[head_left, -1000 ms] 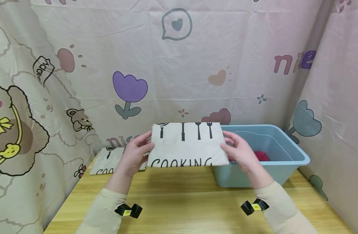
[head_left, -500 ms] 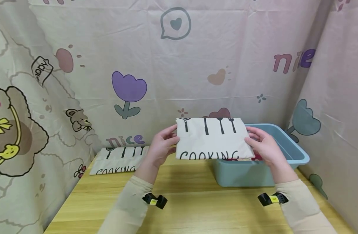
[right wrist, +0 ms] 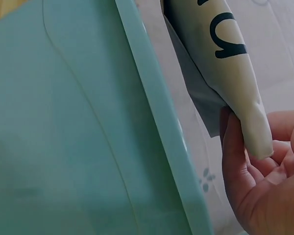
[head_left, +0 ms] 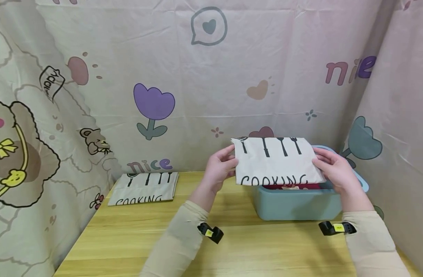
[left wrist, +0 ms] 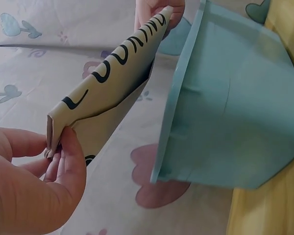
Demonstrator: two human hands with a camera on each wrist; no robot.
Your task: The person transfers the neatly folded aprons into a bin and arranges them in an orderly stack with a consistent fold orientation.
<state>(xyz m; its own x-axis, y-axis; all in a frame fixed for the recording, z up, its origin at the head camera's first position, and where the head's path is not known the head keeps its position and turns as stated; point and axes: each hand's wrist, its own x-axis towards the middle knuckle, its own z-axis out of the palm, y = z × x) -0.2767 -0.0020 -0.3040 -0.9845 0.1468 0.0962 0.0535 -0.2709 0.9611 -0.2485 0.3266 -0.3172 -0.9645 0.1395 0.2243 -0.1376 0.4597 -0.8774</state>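
Observation:
A folded white cloth [head_left: 277, 161], printed with black utensils and the word COOKING, is held up level between both hands. My left hand [head_left: 220, 167] pinches its left edge, thumb on one side and fingers on the other, as the left wrist view also shows. At the opposite edge my right hand [head_left: 336, 169] pinches the cloth the same way; in the right wrist view that end of the cloth [right wrist: 230, 73] is between thumb and fingers. Beneath and behind the cloth stands a blue plastic bin [head_left: 298, 206], apart from it. Something red [head_left: 308, 186] shows inside, mostly hidden.
A second folded cloth [head_left: 144, 188] with the same print lies at the back left of the wooden table [head_left: 128, 238]. Patterned curtains [head_left: 204, 77] hang behind and along both sides.
Both hands have carried the folded cloth to the right and slightly up, from beside the bin to above it. The second cloth at the left has come fully into sight.

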